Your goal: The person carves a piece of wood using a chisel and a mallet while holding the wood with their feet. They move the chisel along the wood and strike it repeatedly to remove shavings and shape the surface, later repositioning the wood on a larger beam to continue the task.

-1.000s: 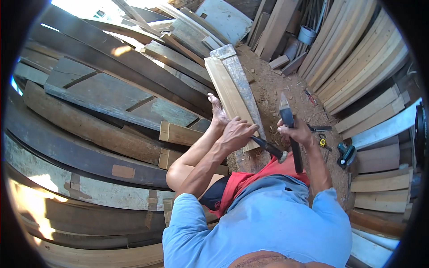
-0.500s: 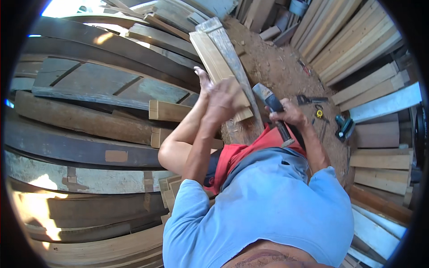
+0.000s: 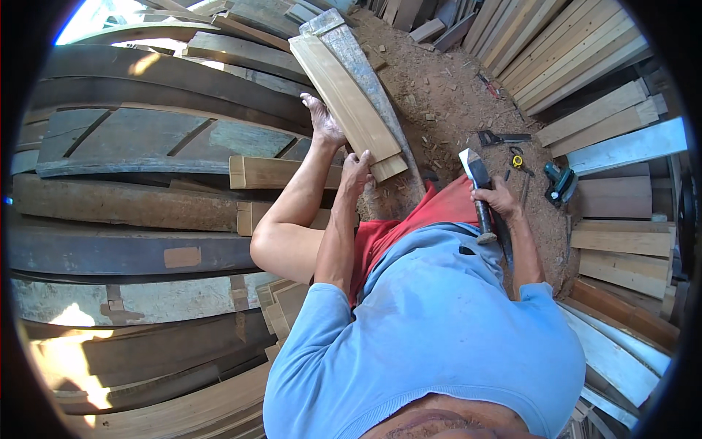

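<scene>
My left hand (image 3: pixel 356 172) grips the near left edge of a pale wooden board (image 3: pixel 344 99), fingers closed at its edge. A second pale piece (image 3: pixel 390 167) sticks out from under the board's near end. Both lie along a worn grey plank (image 3: pixel 369 84), and my bare left foot (image 3: pixel 322 121) rests against the board's left side. In my right hand (image 3: pixel 500 196) is a wide chisel (image 3: pixel 479 179), held by its dark handle over my lap. Its bright blade points away from me, and the handle's butt is toward me.
On the dirt floor, strewn with wood chips, lie a handsaw (image 3: pixel 504 137), a yellow tape measure (image 3: pixel 517 161) and a dark green power tool (image 3: pixel 561 183). Stacked timber (image 3: pixel 131 205) fills the left side. More planks (image 3: pixel 578 58) lean at the far right.
My left hand, blurred above the board before, has come down and back to the board's near left edge. My right hand has shifted slightly right, and the chisel has turned more upright.
</scene>
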The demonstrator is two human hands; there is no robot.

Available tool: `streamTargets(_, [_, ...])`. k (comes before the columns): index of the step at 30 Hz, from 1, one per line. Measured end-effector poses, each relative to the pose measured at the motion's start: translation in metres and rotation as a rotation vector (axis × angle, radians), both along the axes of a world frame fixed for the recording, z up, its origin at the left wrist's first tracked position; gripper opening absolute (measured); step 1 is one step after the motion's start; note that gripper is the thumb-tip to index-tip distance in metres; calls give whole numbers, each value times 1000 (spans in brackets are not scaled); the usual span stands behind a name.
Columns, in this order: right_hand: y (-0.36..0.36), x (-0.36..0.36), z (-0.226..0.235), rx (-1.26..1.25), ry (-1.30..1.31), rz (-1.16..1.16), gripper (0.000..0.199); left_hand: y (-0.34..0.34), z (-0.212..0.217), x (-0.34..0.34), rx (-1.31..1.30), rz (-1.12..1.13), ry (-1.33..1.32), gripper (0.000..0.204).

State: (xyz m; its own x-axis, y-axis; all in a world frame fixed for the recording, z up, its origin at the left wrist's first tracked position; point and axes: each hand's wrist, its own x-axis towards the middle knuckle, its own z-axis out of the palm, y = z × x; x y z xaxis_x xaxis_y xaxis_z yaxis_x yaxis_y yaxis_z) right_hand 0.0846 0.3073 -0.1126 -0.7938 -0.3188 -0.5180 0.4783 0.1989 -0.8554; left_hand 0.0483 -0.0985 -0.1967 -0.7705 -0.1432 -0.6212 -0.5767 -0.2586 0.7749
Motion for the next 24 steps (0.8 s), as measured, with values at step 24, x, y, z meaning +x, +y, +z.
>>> streamTargets(24, [21,-38,56,-208,343,46,30,-244,257,182,-708,497,438,24])
